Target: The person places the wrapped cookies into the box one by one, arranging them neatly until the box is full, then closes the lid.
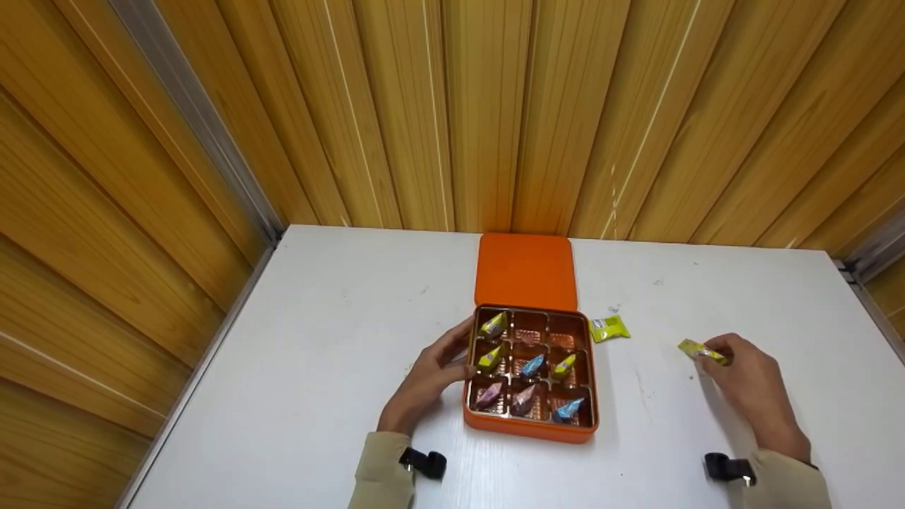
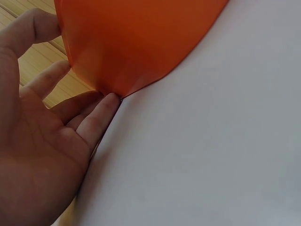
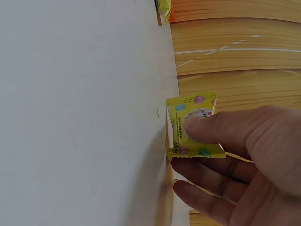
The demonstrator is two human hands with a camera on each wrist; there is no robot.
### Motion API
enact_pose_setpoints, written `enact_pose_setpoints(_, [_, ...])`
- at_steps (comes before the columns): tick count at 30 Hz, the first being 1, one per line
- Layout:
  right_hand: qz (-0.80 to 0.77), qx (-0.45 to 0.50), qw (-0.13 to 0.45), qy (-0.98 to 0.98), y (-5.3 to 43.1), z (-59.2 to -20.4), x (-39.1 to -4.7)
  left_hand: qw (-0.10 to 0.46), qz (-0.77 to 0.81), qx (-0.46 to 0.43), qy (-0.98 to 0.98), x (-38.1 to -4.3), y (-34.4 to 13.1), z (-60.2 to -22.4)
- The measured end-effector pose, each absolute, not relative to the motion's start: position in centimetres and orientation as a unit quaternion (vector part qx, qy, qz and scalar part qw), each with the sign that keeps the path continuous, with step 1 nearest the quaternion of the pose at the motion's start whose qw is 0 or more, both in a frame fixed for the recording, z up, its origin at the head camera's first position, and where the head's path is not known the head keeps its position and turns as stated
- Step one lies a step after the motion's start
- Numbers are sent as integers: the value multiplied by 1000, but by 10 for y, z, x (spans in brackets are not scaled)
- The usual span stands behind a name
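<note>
An orange tin box (image 1: pixel 527 428) with a brown compartment tray sits mid-table. My left hand (image 1: pixel 428 375) grips its left side, thumb at the rim; in the left wrist view the fingertips touch the orange wall (image 2: pixel 136 42). Several wrapped candies lie in the tray, among them a blue candy (image 1: pixel 532 365) in the centre and a pink candy (image 1: pixel 488 396) at front left. The back middle and back right compartments hold none. Off to the right, my right hand (image 1: pixel 751 385) pinches a yellow candy packet (image 3: pixel 181 113) between thumb and fingers.
The orange lid (image 1: pixel 527 270) lies flat behind the box, near the wooden wall (image 1: pixel 488 120). Another yellow candy packet (image 1: pixel 609 328) is on the white table (image 1: pixel 318 339), just right of the box's back corner. A metal frame post (image 1: pixel 205 106) stands at left.
</note>
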State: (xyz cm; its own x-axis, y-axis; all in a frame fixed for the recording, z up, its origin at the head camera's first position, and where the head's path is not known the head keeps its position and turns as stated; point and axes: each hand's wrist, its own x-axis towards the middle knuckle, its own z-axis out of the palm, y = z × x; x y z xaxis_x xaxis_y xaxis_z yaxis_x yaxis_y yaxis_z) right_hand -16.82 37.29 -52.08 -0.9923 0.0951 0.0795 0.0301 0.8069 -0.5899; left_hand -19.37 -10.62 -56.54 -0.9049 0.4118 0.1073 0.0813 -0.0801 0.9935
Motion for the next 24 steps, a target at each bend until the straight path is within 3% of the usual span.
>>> enact_pose_setpoints(24, [301, -44, 69, -950, 364, -515, -171, 114, 708, 185, 672, -192, -106, -565])
